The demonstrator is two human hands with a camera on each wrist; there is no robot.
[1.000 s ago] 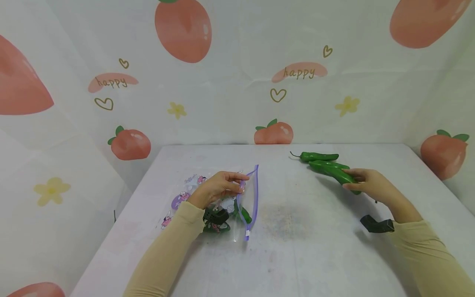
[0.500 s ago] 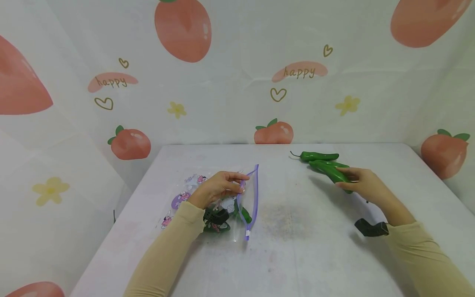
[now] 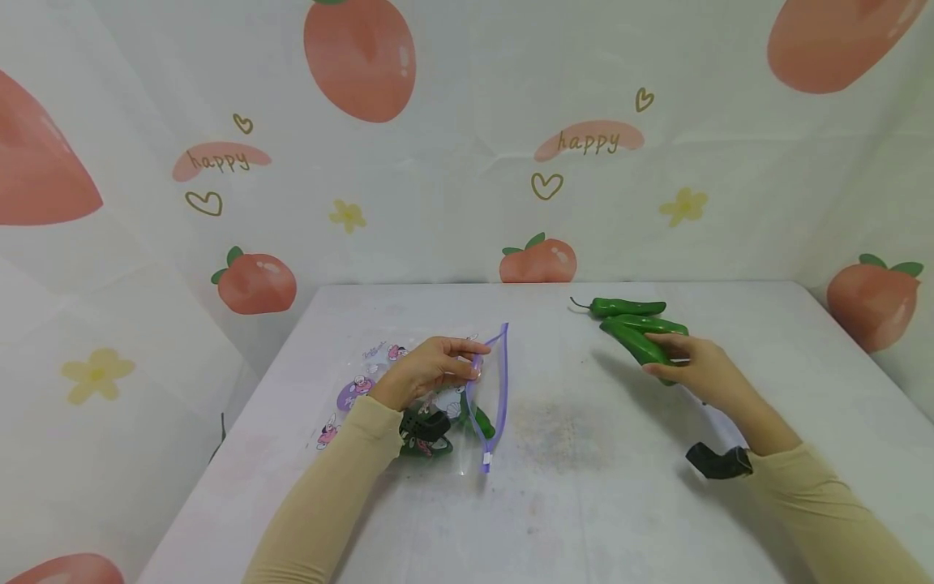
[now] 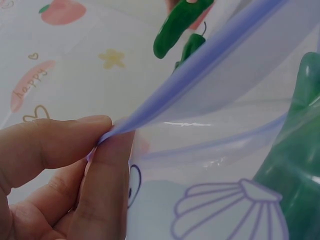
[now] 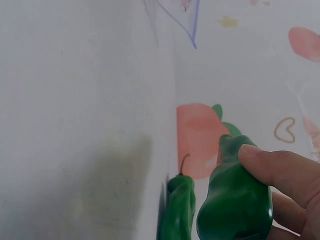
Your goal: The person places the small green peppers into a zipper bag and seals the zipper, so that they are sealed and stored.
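With thumb and fingers, my left hand (image 3: 426,371) pinches the purple zip edge (image 4: 170,95) of a clear printed zip bag (image 3: 359,397). The bag's mouth gapes on its right side. Green peppers (image 3: 483,423) lie inside, partly hidden by my left wrist and the print. Over the right side of the table, my right hand (image 3: 706,371) grips a long green pepper (image 3: 631,339) by one end, raised and tilted. Behind it are two more green peppers, one with a thin stem (image 3: 627,307) and one (image 3: 664,325) partly covered by the held pepper.
The white table (image 3: 569,519) has a brownish stain (image 3: 562,438) between the bag and my right hand. A white cloth (image 3: 452,195) printed with peaches and flowers hangs behind the table and along its sides. A black wrist mount (image 3: 718,462) sticks out under my right wrist.
My right hand has moved left with the pepper it holds. My left hand and the bag stay in place.
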